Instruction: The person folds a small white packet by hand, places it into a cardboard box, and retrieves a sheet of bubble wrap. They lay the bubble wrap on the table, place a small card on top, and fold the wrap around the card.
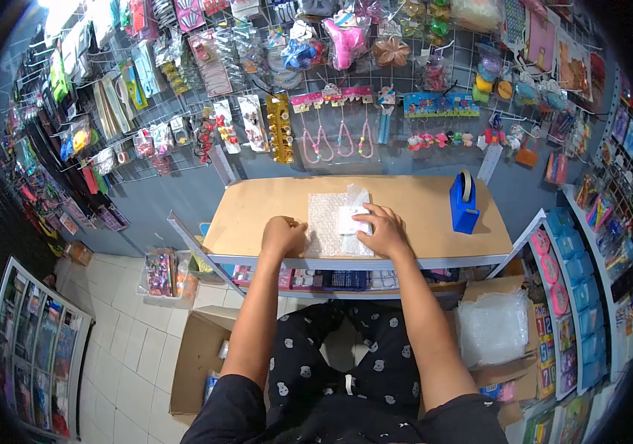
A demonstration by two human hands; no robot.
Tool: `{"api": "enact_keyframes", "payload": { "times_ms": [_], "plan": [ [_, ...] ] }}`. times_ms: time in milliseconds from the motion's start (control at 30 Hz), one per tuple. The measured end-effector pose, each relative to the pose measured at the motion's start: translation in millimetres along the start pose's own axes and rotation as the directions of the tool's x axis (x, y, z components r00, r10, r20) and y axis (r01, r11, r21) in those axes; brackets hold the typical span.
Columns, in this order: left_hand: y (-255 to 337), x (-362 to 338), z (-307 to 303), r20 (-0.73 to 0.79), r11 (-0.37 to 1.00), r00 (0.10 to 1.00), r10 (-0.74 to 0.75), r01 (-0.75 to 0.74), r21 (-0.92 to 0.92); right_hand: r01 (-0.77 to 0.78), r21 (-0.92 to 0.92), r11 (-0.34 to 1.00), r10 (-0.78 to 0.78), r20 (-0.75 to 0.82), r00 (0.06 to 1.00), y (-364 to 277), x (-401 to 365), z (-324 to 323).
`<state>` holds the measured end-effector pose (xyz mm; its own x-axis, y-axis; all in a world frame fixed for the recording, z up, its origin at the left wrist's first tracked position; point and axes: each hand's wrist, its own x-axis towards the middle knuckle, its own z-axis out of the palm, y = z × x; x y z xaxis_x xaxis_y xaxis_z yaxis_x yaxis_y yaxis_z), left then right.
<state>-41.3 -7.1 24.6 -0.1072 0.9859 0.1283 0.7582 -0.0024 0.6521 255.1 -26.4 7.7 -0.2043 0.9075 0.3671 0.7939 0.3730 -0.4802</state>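
A sheet of bubble wrap [324, 222] lies flat on the wooden tabletop in front of me. On its right part rests a small white packet [347, 220], with a raised flap of clear plastic just behind it. My right hand [384, 231] presses on the packet from the right, its fingers bent over it and partly hiding it. At the sheet's left edge is my left hand [284, 237], fingers curled in and appearing to pinch the edge; the fingertips are mostly hidden.
A blue tape dispenser [465, 205] stands at the table's right end. Below right, a cardboard box holds more bubble wrap [492, 329]; another open carton [201, 355] sits at lower left. Hanging accessories cover the wall grid behind the table [250, 189].
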Motion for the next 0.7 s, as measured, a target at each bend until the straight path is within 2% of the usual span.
{"api": "enact_keyframes", "payload": {
  "times_ms": [67, 167, 300, 333, 433, 533, 633, 700],
  "plan": [
    [10.6, -9.9, 2.6, 0.018, 0.992, 1.000, 0.016, -0.018, 0.125, 0.002, 0.011, 1.000, -0.002, -0.032, 0.999, 2.5, 1.0, 3.3],
    [20.2, -15.9, 6.4, 0.009, 0.981, 0.994, 0.111, -0.111, 0.160, 0.006, 0.026, 1.000, -0.005, -0.049, 0.999, 5.5, 0.9, 4.8],
    [19.0, -10.7, 15.3, 0.051, 0.986, 0.990, 0.134, -0.138, 0.091, 0.004, 0.032, 0.999, -0.003, -0.039, 0.999, 3.2, 1.7, 4.4],
    [18.7, -10.3, 16.9, 0.039, 0.993, 0.995, 0.096, -0.098, 0.059, -0.004, 0.032, 0.999, 0.005, -0.030, 1.000, 1.6, 1.1, 2.0],
    [13.1, -3.8, 18.8, 0.050, 0.994, 0.993, 0.109, -0.108, -0.031, -0.016, 0.021, 1.000, 0.017, -0.035, 0.999, -1.2, 0.1, -0.1],
    [6.3, 2.1, 22.5, 0.064, 0.972, 0.994, 0.094, -0.077, -0.224, -0.007, 0.028, 1.000, 0.008, -0.042, 0.999, 0.2, 0.5, 1.0],
    [5.3, 4.3, 25.8, 0.065, 0.905, 0.997, 0.046, -0.014, -0.425, 0.007, 0.036, 0.999, -0.005, -0.047, 0.999, 4.5, 2.4, 4.7],
    [7.2, 7.4, 29.1, 0.079, 0.803, 0.996, 0.042, 0.013, -0.596, 0.014, 0.043, 0.999, -0.011, -0.048, 0.999, 5.9, 3.1, 6.0]
  ]
}}
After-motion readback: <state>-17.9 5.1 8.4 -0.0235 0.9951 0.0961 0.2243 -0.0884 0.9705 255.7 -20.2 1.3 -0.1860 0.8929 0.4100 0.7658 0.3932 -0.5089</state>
